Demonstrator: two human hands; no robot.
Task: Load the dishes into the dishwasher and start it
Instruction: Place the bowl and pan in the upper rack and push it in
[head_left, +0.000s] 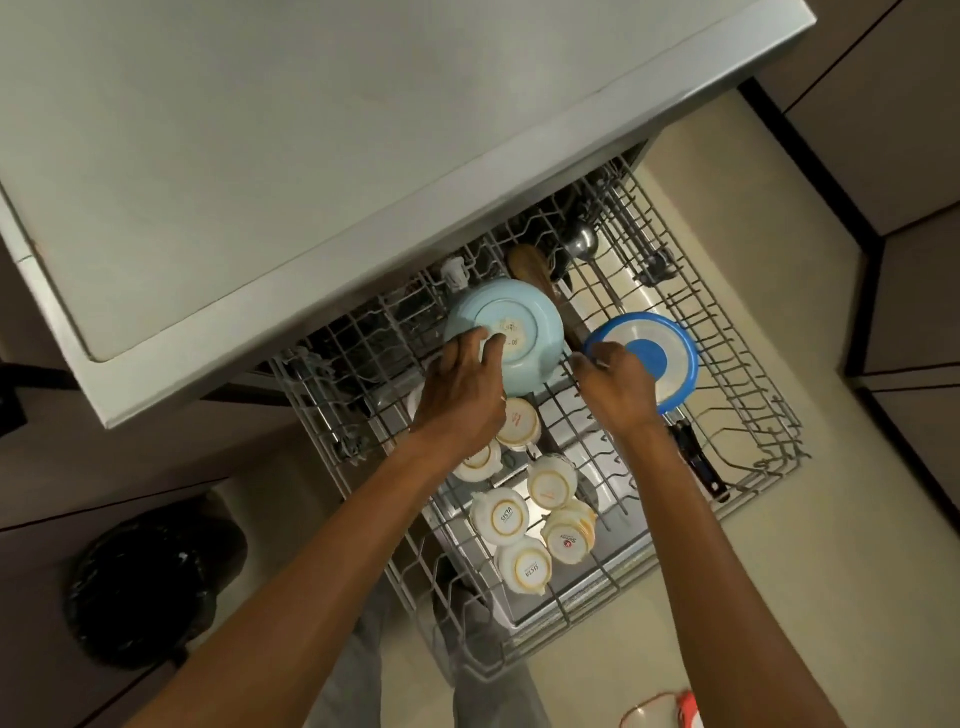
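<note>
Left hand (462, 400) holds rack's (753, 395) bowl (535, 322); right hand (618, 389) perhaps grips lid (670, 358).

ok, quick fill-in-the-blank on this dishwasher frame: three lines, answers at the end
1. The upturned bowl held by the left hand is light ____.
2. The right hand holds a blue-rimmed lid, which lies to the ____ of the bowl.
3. The white cups sit in the rack with their bottoms facing ____.

Missing words: blue; right; up.
</note>
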